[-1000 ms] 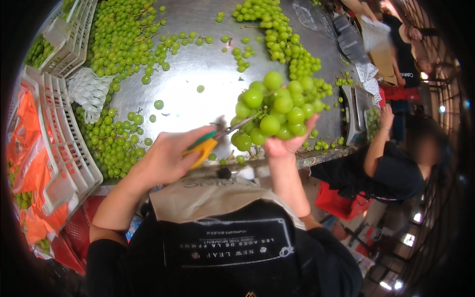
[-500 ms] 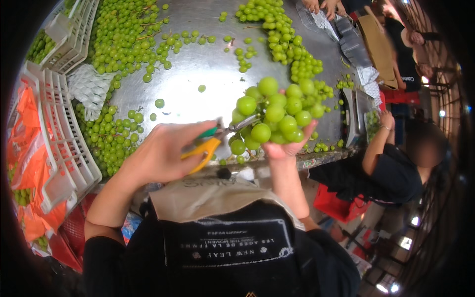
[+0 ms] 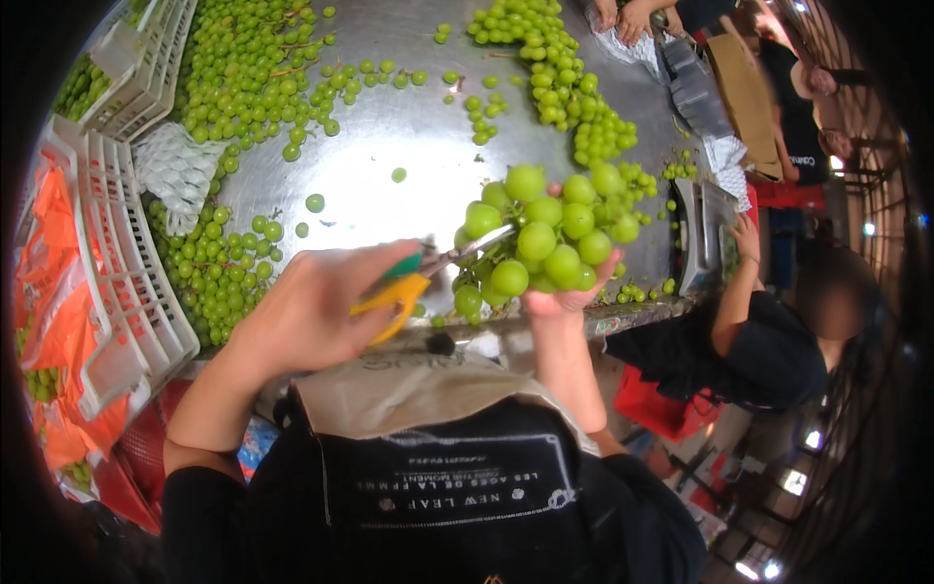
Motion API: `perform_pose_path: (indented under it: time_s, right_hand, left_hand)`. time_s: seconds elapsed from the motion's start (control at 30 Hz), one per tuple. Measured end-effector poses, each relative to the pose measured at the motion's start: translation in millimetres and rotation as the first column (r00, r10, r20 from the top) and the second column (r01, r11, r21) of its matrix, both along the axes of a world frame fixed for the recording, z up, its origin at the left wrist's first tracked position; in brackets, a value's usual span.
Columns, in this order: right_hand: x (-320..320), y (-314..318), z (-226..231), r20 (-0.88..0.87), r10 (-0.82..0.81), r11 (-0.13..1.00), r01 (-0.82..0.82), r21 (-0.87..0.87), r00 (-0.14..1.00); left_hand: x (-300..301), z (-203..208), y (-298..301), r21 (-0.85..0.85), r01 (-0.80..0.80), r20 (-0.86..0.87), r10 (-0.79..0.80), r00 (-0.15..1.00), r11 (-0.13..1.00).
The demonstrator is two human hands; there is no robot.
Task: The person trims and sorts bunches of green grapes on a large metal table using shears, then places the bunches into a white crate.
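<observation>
A bunch of green grapes [image 3: 545, 234] rests in my right hand [image 3: 567, 294], which cups it from below and behind; most of those fingers are hidden by the fruit. My left hand [image 3: 311, 304] is closed round a pair of scissors [image 3: 397, 292] with green and yellow handles. The metal blades reach in among the grapes on the bunch's left side, and their tips are partly hidden there. Beneath both hands lies a shiny metal table [image 3: 370, 209] with a few single grapes on it.
Loose grapes [image 3: 243, 78] heap at the far left, beside white plastic crates [image 3: 117, 282] and a white foam net [image 3: 177, 175]. More grape bunches [image 3: 555, 83] lie beyond my right hand. A scale [image 3: 702, 229] stands at the right, near a co-worker [image 3: 769, 331]. Another person's hands [image 3: 628, 19] work at the far edge.
The bunch has turned slightly in my right hand, and the scissor blades sit a little higher among the grapes. The co-worker's hand at the right has shifted over the scale.
</observation>
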State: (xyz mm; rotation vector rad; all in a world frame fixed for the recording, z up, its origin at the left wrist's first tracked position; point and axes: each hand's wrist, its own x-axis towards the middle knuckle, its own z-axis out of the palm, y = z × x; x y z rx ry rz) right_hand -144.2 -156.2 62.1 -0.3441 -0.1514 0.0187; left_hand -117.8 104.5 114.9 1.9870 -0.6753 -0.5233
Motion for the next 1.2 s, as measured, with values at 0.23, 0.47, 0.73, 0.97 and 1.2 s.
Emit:
perform_pose_path:
  time_s: [0.23, 0.47, 0.73, 0.97, 1.2]
  right_hand:
    - [0.7, -1.0, -2.0, 0.047, 0.016, 0.992, -0.01, -0.127, 0.999]
    - [-2.3, 0.7, -0.6, 0.035, -0.011, 0.943, 0.022, -0.331, 0.999]
    - [-1.7, -0.2, -7.7, -0.126, -0.044, 0.993, 0.057, 0.101, 0.991]
    - [7.1, -16.9, -10.7, -0.081, 0.084, 0.974, -0.065, 0.215, 0.993]
    - [4.7, -8.9, -1.7, -0.173, 0.045, 0.946, 0.014, 0.325, 0.984]
  left_hand:
    - [-2.4, 1.2, -4.6, 0.048, -0.047, 0.327, 0.029, 0.945, 0.998]
    - [-2.3, -2.8, -5.9, 0.053, -0.084, 0.419, 0.054, 0.906, 0.995]
    - [-1.8, -9.6, -4.1, -0.119, -0.182, 0.112, 0.196, 0.974, 0.976]
    - [-7.6, -8.1, 6.7, -0.067, -0.032, 0.073, 0.037, 0.997, 0.997]
    - [-3.5, -4.7, 8.7, 0.068, 0.031, 0.118, -0.039, 0.992, 0.997]
